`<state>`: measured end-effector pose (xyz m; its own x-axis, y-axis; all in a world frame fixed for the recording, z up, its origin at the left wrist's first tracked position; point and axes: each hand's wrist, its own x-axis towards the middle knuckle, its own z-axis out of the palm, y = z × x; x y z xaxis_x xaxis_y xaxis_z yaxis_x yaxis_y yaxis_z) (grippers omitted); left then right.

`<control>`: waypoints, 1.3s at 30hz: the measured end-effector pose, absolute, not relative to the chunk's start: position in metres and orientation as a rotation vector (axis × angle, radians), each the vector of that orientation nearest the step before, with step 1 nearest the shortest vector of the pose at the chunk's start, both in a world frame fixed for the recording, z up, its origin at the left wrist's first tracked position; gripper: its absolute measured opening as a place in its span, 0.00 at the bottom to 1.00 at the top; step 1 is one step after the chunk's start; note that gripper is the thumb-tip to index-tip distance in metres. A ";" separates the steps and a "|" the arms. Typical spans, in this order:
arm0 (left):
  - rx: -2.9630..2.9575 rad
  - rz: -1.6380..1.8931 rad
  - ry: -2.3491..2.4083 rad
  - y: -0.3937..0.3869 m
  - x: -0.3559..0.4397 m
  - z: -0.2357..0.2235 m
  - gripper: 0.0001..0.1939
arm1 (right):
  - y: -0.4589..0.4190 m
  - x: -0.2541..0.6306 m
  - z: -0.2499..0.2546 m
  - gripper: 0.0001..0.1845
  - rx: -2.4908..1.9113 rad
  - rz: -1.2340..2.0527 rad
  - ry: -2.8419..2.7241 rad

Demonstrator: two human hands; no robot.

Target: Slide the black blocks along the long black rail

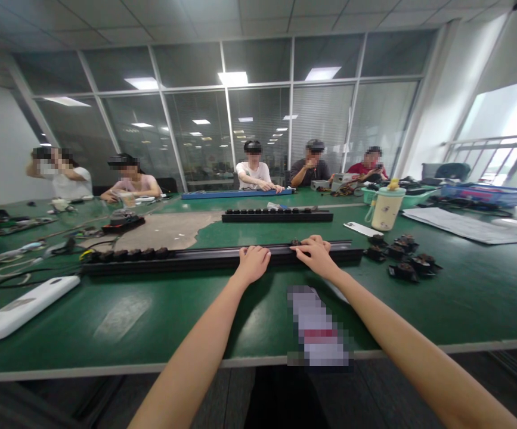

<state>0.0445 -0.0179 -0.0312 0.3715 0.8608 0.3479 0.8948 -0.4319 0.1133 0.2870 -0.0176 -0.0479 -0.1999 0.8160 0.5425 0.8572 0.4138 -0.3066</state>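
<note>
A long black channel rail (209,257) lies across the table in front of me. My left hand (254,264) has its fingers curled over the rail near its middle. Farther right, my right hand (316,255) pinches a small black module (294,242) at the rail's top opening; how deep it sits is hidden by the fingers. A row of similar black modules (126,254) fills the rail's left end, with a yellow and black cable beside them. Several loose modules (403,256) lie on the table past the rail's right end.
A second black rail (276,217) with modules lies farther back. Around stand a yellow cup (387,208), a white phone (362,229), a white case (25,307), papers (468,224) and baskets (486,193). Cables cover the left side. Several people sit opposite; one touches a blue rail (235,193).
</note>
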 end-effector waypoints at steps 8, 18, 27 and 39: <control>-2.523 -0.536 -1.627 -0.017 0.045 -0.032 0.19 | -0.018 0.288 -0.047 0.20 -1.403 -0.071 -2.028; -2.516 -0.532 -1.635 -0.017 0.046 -0.033 0.19 | -0.011 0.290 -0.051 0.19 -1.408 -0.111 -2.054; -2.534 -0.531 -1.635 -0.015 0.045 -0.033 0.19 | -0.010 0.295 -0.051 0.18 -1.411 -0.083 -2.026; -2.543 -0.532 -1.640 -0.017 0.045 -0.031 0.19 | -0.011 0.295 -0.049 0.18 -1.434 -0.121 -2.031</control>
<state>0.0450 -0.0168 -0.0314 0.3708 0.8707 0.3230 0.8947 -0.4282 0.1271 0.2949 -0.0109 -0.0491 -0.1991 0.8139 0.5458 0.8731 0.4003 -0.2784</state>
